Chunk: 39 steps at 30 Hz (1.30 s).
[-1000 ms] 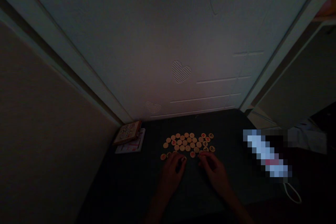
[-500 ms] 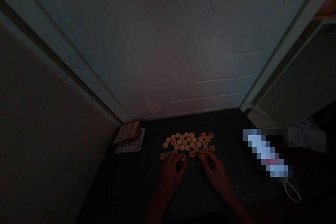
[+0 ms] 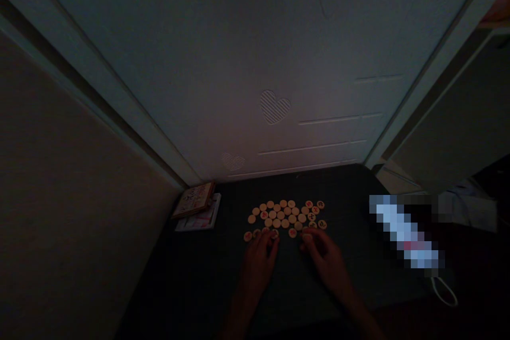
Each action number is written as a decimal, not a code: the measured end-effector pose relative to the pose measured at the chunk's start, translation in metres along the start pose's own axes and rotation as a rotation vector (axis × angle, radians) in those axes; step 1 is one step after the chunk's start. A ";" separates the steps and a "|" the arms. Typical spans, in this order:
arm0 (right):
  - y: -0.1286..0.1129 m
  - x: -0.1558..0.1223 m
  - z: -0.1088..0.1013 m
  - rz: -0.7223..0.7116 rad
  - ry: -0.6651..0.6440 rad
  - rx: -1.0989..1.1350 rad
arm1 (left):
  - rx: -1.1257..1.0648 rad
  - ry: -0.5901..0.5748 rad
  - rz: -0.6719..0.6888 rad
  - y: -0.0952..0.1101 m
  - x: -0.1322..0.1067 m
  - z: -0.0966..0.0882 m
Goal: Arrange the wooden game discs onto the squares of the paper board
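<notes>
Round wooden xiangqi pieces [image 3: 280,215] lie in a loose cluster on the dark table. Several are blank side up, while others show red or dark characters. My left hand [image 3: 258,257] is at the near row, thumb and forefinger drawn in around a xiangqi piece [image 3: 274,234] at their tips. Its other fingers partly cover neighbouring pieces. To the right, my right hand [image 3: 326,257] is closed in a pinch on a pale piece [image 3: 305,236], partly hidden by the fingers. A red-marked piece [image 3: 292,233] lies between the two hands.
A wooden box [image 3: 194,200] rests on a pale, flat box or book [image 3: 199,218] at the table's left. A blurred-out bright object [image 3: 406,234] with a white cord loop [image 3: 444,292] is at the right. A white panel [image 3: 199,90] with embossed hearts rises behind the table.
My left thumb and forefinger have closed together, and the piece at their tips has shifted slightly away and left. My right hand stays almost still.
</notes>
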State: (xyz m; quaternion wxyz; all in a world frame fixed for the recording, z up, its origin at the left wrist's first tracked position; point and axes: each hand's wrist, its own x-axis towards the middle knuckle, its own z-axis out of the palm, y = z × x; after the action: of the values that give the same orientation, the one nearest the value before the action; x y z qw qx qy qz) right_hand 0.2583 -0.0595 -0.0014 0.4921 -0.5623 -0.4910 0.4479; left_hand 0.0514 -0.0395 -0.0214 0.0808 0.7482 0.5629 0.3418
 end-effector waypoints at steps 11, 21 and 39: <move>0.004 0.000 0.001 0.032 0.009 0.069 | 0.018 0.021 -0.002 0.001 0.002 0.000; 0.000 0.000 -0.003 -0.033 0.051 -0.026 | -0.145 -0.090 -0.133 0.002 0.001 -0.029; 0.004 0.001 -0.001 0.013 0.079 0.061 | 0.103 -0.041 -0.282 -0.093 -0.020 -0.085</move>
State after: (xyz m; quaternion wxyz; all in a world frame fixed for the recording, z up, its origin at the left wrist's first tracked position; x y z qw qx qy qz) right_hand 0.2601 -0.0592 -0.0052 0.5254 -0.5673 -0.4536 0.4432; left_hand -0.0755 -0.0467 -0.0124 0.1010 0.6716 0.6774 0.2824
